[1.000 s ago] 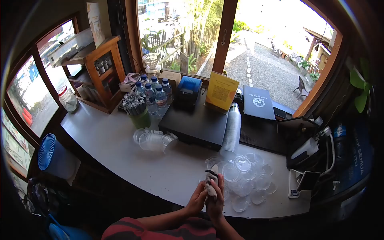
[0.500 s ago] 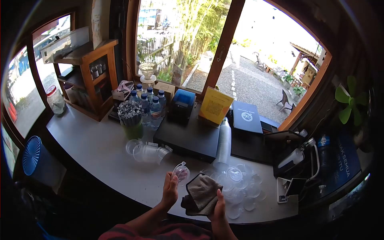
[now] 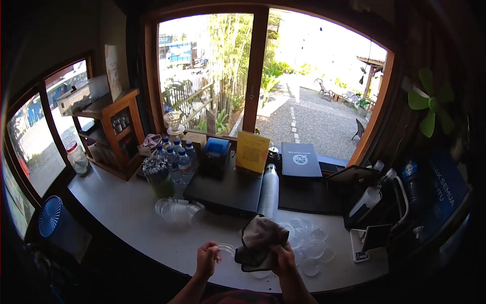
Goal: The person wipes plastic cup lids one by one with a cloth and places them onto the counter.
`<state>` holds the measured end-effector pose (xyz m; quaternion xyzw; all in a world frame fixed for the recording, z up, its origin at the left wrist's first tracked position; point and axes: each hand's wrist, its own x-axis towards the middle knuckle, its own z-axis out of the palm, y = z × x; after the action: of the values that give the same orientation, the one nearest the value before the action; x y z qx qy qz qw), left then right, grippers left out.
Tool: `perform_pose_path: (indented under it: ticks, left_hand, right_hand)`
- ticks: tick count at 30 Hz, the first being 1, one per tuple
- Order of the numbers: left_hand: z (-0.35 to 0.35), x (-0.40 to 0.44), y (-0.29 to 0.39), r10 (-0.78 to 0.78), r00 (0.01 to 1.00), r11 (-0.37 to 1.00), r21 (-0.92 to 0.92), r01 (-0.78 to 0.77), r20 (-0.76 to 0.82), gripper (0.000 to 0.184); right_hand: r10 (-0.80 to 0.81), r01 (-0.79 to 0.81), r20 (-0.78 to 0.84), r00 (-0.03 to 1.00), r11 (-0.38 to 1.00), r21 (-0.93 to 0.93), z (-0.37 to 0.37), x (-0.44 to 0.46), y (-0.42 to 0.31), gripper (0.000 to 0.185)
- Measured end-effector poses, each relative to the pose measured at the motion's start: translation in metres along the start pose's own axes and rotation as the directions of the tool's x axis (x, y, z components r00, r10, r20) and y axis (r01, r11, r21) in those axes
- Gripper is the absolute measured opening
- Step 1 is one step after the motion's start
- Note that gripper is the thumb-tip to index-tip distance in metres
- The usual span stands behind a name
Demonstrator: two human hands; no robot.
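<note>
My left hand (image 3: 206, 258) is closed on the edge of a clear plastic lid (image 3: 226, 248), held above the counter. My right hand (image 3: 283, 257) grips a grey-brown cloth with a dark border (image 3: 263, 240), which hangs between the hands and hides part of the counter. Just right of the cloth lies a loose pile of clear lids (image 3: 311, 248). Behind it, a long stack of clear cups (image 3: 269, 190) leans by the black box. To the left, a row of nested clear lids (image 3: 177, 210) lies on its side.
On the counter (image 3: 121, 207) stand a green straw holder (image 3: 163, 186), water bottles (image 3: 183, 162), a black box (image 3: 223, 191) and a yellow sign (image 3: 252, 152). A blue menu (image 3: 300, 159) lies near the window. At right is a small white device (image 3: 360, 245); a blue-lidded bin (image 3: 50, 217) is at left.
From one second ago, the hands have parted and the cloth has opened out. The lid, seen upright in my left hand half a second ago, is now tilted flatter. The camera view has shifted.
</note>
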<state>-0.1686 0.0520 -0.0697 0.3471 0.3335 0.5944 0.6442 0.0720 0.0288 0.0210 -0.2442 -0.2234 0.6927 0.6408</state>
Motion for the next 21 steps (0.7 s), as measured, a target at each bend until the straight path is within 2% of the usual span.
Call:
perform_pose_path:
  ticks: [3, 4, 6, 9, 10, 11, 13, 14, 15, 17, 21]
  left_hand:
    - [0.041, -0.001, 0.022, -0.019, 0.993, 0.881, 0.472, -0.039, 0.119, 0.021]
    - [0.051, -0.001, 0.021, 0.021, 0.979, 0.841, 0.526, -0.127, 0.204, 0.033]
    - [0.090, -0.009, 0.034, -0.047, 0.962, 0.750, 0.646, -0.145, 0.270, 0.040]
    - [0.126, -0.015, 0.015, -0.018, 0.851, 0.567, 0.707, -0.423, 0.524, 0.062]
    - [0.139, -0.015, 0.002, -0.006, 0.812, 0.565, 0.672, -0.478, 0.583, 0.068]
    - [0.151, -0.017, -0.011, 0.005, 0.769, 0.565, 0.633, -0.529, 0.639, 0.074]
    - [0.180, -0.020, -0.024, -0.054, 0.711, 0.405, 0.666, -0.627, 0.702, 0.076]
    - [0.191, -0.022, -0.032, -0.024, 0.698, 0.405, 0.645, -0.648, 0.716, 0.070]
    - [0.198, -0.020, -0.045, 0.069, 0.656, 0.307, 0.610, -0.731, 0.751, 0.064]
    - [0.210, -0.019, -0.059, 0.070, 0.652, 0.298, 0.608, -0.736, 0.755, 0.050]
    - [0.245, -0.019, -0.064, 0.110, 0.655, 0.482, 0.536, -0.693, 0.748, 0.029]
  right_hand:
    - [-0.015, 0.011, -0.069, 0.998, 0.999, -0.048, -0.012, -0.006, -0.016, 0.046]
    - [-0.012, 0.010, -0.067, 0.998, 1.000, -0.022, -0.018, -0.010, -0.021, 0.048]
    - [-0.005, 0.007, -0.073, 0.997, 0.999, 0.031, -0.032, -0.019, -0.032, 0.051]
    - [-0.026, 0.026, -0.025, 0.999, 0.999, -0.033, -0.048, -0.043, -0.056, 0.057]
    - [-0.026, 0.028, 0.036, 0.999, 0.998, -0.051, -0.058, -0.048, -0.062, 0.061]
    - [-0.001, 0.001, 0.003, 1.000, 1.000, -0.021, -0.065, -0.055, -0.068, 0.061]
    - [-0.067, 0.070, 0.041, 0.997, 0.994, -0.089, -0.076, -0.068, -0.084, 0.067]
    - [-0.057, 0.059, 0.049, 0.997, 0.997, -0.046, -0.080, -0.076, -0.095, 0.074]
    - [-0.102, 0.110, 0.077, 0.992, 0.987, -0.117, -0.100, -0.080, -0.097, 0.077]
    - [-0.120, 0.122, 0.097, 0.988, 0.992, -0.012, -0.111, -0.096, -0.116, 0.071]
    - [-0.157, 0.146, -0.088, 0.984, 0.981, -0.126, -0.148, -0.115, -0.138, 0.057]
